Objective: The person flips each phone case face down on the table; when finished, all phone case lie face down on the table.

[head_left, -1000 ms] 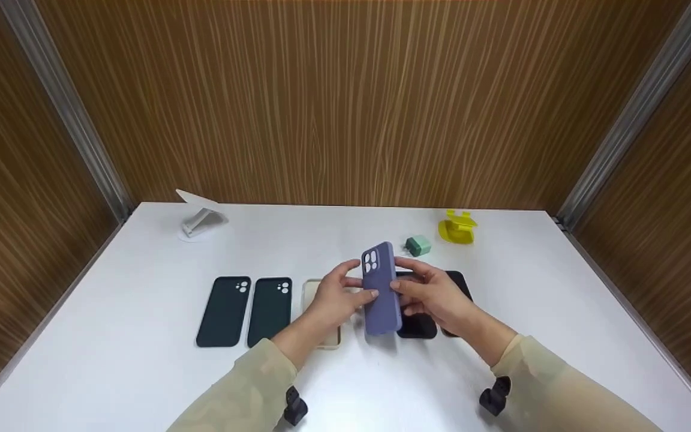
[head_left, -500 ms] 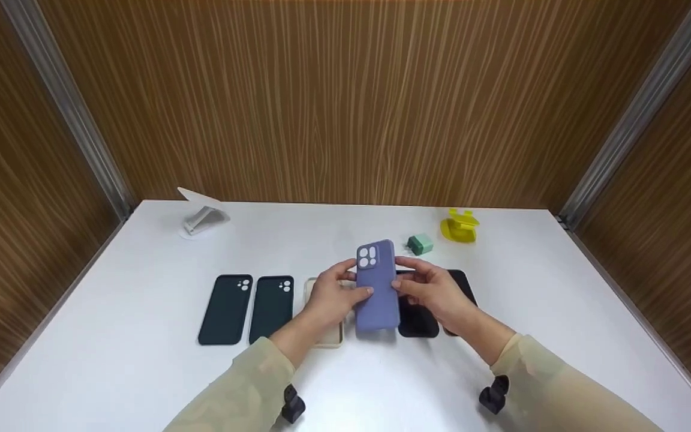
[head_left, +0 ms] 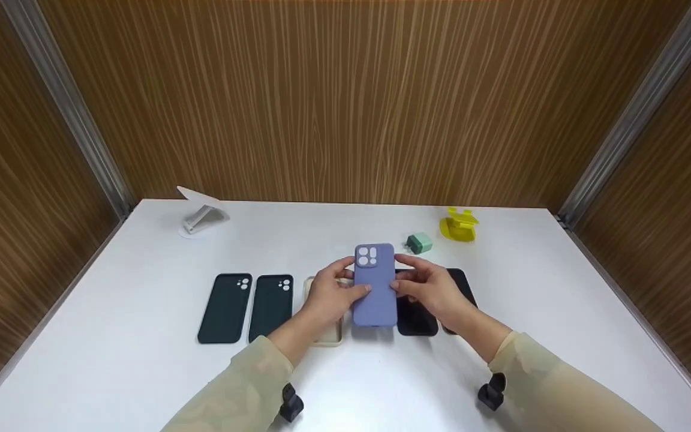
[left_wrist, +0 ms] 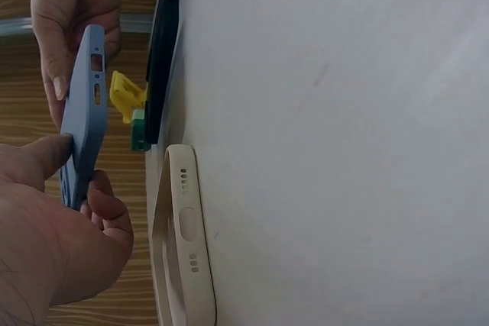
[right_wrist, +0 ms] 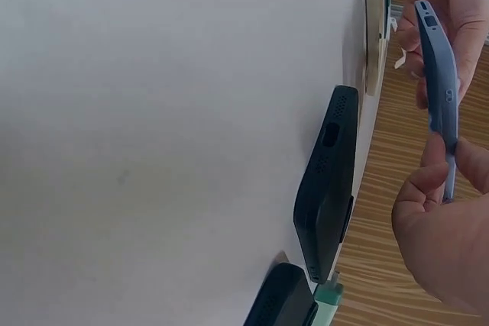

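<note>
Both hands hold a purple-blue phone case [head_left: 375,306] above the table, its back with the camera cutouts turned up toward the head camera. My left hand [head_left: 329,295] grips the left edge, thumb on the back and fingers behind. On the other side my right hand [head_left: 432,291] pinches the right edge between thumb and fingers. In the left wrist view the case [left_wrist: 88,120] shows its bottom end with port openings. Under the left hand lies a cream phone case [head_left: 335,336], partly hidden. A black phone case [head_left: 417,321] lies just below the right hand.
Two dark green phone cases [head_left: 225,309] lie side by side at left. Another black case [head_left: 461,282] is partly covered by the right hand. Farther back stand a white folding stand [head_left: 204,213], a green charger plug [head_left: 420,242] and a yellow stand [head_left: 459,226]. Wood-grain panels enclose the table.
The purple-blue case has turned from a slanted angle to face the head camera squarely and shifted slightly left. Both hands kept hold of it throughout.
</note>
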`<state>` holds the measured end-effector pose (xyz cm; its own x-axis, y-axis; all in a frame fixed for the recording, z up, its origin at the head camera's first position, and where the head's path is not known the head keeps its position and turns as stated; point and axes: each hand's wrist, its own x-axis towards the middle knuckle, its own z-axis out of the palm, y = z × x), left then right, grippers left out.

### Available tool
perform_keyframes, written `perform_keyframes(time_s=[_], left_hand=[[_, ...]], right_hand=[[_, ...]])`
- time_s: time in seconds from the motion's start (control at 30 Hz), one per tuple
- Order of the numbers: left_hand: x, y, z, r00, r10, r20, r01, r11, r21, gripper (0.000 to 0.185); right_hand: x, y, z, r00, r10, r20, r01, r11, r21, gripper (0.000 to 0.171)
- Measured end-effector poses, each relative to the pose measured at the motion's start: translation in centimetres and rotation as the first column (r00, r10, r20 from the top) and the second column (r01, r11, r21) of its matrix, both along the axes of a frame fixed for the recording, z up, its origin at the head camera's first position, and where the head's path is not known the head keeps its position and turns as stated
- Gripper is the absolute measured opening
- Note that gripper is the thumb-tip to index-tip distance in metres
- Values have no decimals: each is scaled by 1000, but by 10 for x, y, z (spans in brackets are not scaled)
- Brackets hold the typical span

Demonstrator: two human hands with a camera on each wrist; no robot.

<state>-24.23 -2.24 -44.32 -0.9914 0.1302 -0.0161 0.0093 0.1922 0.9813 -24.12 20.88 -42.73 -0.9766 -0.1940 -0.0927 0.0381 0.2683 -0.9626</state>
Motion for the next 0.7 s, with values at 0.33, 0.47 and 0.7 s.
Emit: perform_keyframes(time_s=[0.33, 0.47, 0.7], left_hand=[[1, -2, 0, 1000, 21, 11, -20, 999, -29, 62], [1, -3, -1, 1000, 22, 1, -22, 999, -37, 61], [1, -2, -5, 999, 33, -11, -33, 998, -45, 61]], right_hand=[[-4, -1, -5, 999, 0, -42, 4, 996, 88, 61], [-5, -1, -7, 996, 19, -87, -8, 992, 126, 59], [-7, -3, -12, 989, 45, -137, -17, 981, 194, 59]])
